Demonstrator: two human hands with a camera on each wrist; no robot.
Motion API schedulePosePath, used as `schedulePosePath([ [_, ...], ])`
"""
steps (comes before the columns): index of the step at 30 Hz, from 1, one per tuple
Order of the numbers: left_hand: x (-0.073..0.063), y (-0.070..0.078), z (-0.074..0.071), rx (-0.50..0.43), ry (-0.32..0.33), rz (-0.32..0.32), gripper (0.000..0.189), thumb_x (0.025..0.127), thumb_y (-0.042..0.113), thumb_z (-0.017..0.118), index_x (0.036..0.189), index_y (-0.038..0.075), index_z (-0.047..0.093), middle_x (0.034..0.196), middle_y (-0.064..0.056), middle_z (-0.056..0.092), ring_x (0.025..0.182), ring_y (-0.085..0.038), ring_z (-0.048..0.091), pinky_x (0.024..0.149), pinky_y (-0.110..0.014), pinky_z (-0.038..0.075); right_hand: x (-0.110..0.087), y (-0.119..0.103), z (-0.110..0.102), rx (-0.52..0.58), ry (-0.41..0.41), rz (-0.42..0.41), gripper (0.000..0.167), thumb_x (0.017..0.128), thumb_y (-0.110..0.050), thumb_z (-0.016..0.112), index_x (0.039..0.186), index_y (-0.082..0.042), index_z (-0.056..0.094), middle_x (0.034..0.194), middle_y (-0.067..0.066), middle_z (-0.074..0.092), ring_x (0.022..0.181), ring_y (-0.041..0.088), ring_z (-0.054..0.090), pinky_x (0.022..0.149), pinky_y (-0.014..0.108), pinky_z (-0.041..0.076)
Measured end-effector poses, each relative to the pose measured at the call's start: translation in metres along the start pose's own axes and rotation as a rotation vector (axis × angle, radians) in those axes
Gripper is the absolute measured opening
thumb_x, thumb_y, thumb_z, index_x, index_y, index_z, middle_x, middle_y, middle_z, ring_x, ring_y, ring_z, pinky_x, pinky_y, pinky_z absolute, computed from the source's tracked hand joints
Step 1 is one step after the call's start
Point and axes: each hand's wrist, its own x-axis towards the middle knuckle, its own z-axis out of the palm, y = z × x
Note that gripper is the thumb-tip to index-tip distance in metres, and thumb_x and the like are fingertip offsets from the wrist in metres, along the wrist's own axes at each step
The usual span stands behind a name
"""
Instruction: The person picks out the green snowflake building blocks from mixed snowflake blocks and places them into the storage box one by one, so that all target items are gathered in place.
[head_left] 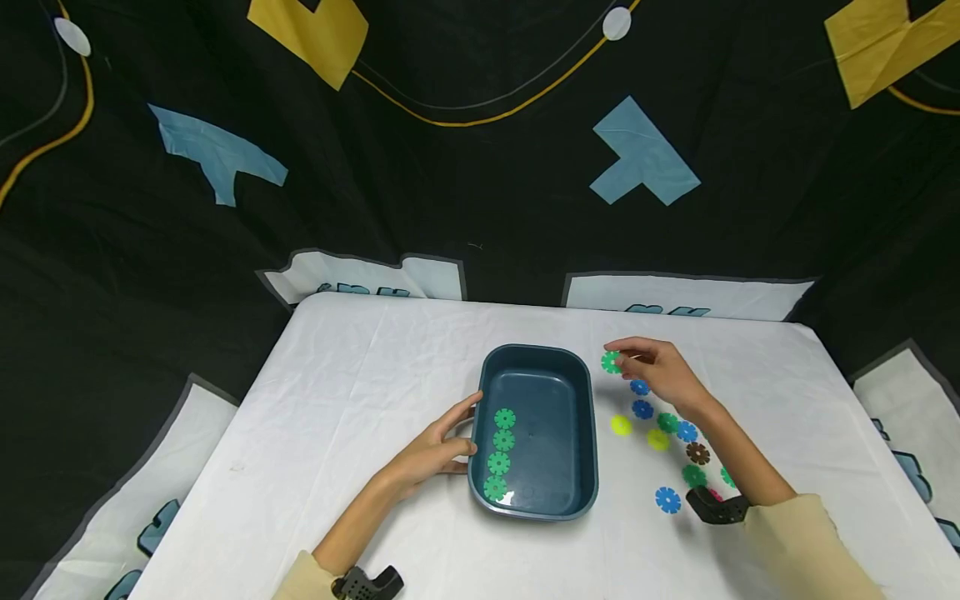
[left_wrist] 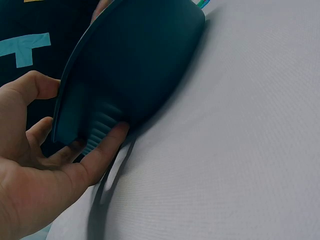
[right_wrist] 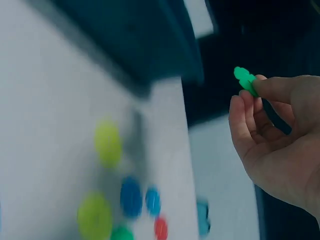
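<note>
A dark teal plastic tub (head_left: 555,450) stands on the white table. Several green notched interlocking discs (head_left: 498,462) lie in a column along its left side. My left hand (head_left: 429,454) holds the tub's left side, thumb and fingers against the outer wall and rim; the left wrist view shows this hand (left_wrist: 45,165) from below. Right of the tub's far corner, my right hand (head_left: 663,377) pinches a green notched disc (head_left: 611,362) above the table. The right wrist view shows that disc (right_wrist: 245,80) edge-on between thumb and fingertips.
Loose discs lie right of the tub: a yellow disc (head_left: 621,425), a blue disc (head_left: 667,500), a brown disc (head_left: 697,452), plus several green, blue and yellow ones. My right forearm partly covers some, including a red disc. A black curtain (head_left: 465,208) hangs behind the table.
</note>
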Motion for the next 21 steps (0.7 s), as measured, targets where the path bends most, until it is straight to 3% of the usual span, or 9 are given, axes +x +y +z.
schedulePosePath([
  [5,0.0,-0.001,0.0,-0.005,-0.005,-0.002,0.078,0.089,0.006,0.059,0.158,0.029,0.03,0.161,-0.013,0.021,0.125,-0.037,0.051,0.088,-0.049,0.054,0.005,-0.023,0.032,0.047,-0.115,-0.069,0.029,0.101,-0.006,0.056,0.126,0.003,0.065,0.121,0.018,0.064,0.099,0.039,0.063,0.087,0.044,0.056],
  [11,0.0,-0.002,-0.001,-0.001,-0.008,-0.002,0.078,0.09,0.006,0.059,0.158,0.028,0.03,0.161,-0.014,0.021,0.124,-0.037,0.052,0.089,-0.049,0.054,0.019,-0.029,0.068,0.102,-0.253,-0.083,0.028,0.101,-0.004,0.054,0.126,0.006,0.064,0.118,0.017,0.065,0.096,0.032,0.063,0.089,0.053,0.054],
  [15,0.0,-0.002,-0.002,-0.004,-0.012,-0.002,0.078,0.09,0.007,0.059,0.159,0.028,0.029,0.161,-0.014,0.021,0.124,-0.037,0.051,0.089,-0.049,0.054,0.03,-0.027,0.088,0.079,-0.289,-0.095,0.027,0.1,-0.003,0.053,0.122,0.006,0.066,0.106,0.013,0.065,0.089,0.028,0.063,0.086,0.052,0.055],
  [21,0.0,-0.001,-0.002,-0.015,-0.022,0.002,0.077,0.091,0.008,0.059,0.159,0.028,0.028,0.161,-0.014,0.02,0.125,-0.037,0.05,0.09,-0.049,0.053,0.041,-0.023,0.109,-0.028,-0.278,-0.091,0.025,0.098,-0.002,0.055,0.117,0.001,0.071,0.094,0.007,0.064,0.082,0.02,0.06,0.076,0.039,0.056],
])
